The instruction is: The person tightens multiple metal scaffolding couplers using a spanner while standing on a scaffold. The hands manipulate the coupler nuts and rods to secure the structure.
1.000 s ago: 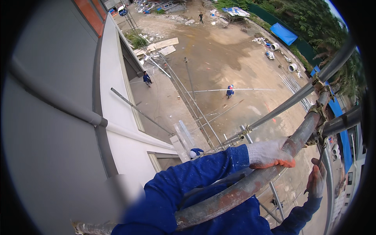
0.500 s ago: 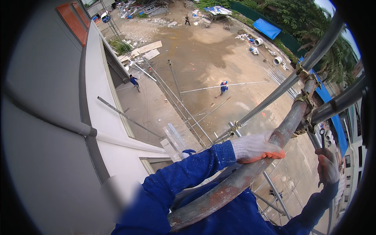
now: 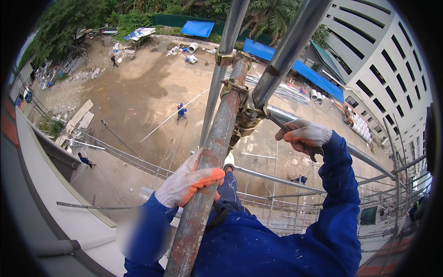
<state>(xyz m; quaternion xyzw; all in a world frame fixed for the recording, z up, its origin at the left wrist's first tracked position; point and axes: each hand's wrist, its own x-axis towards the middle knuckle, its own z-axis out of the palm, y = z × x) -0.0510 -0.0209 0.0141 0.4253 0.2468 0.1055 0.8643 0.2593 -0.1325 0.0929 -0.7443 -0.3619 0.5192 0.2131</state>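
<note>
A rusty scaffold pipe (image 3: 216, 145) slopes up in front of me, and my left hand (image 3: 187, 181), in a white and orange work glove, is wrapped round it. My right hand (image 3: 308, 136), gloved alike, grips a wrench (image 3: 277, 122). The wrench's far end points at the brass-coloured scaffold clamps (image 3: 249, 114) where several pipes meet; whether it sits on a nut I cannot tell. Another clamp (image 3: 225, 58) joins the rusty pipe's upper end to a grey upright pipe (image 3: 214, 99). A thicker grey pipe (image 3: 288, 51) rises from the joint.
I am high above a muddy yard (image 3: 152, 92). My shoe (image 3: 229, 160) shows below the joint. Down there one person (image 3: 181, 111) is beside a long pale pole (image 3: 173, 116); another (image 3: 86, 159) is near the wall. Scaffold rails (image 3: 281, 184) run below right. A grey-white building wall (image 3: 50, 184) stands left.
My view has swung to the right. My right hand has brought the wrench from off to the side up to the clamps. My left hand still holds the rusty pipe.
</note>
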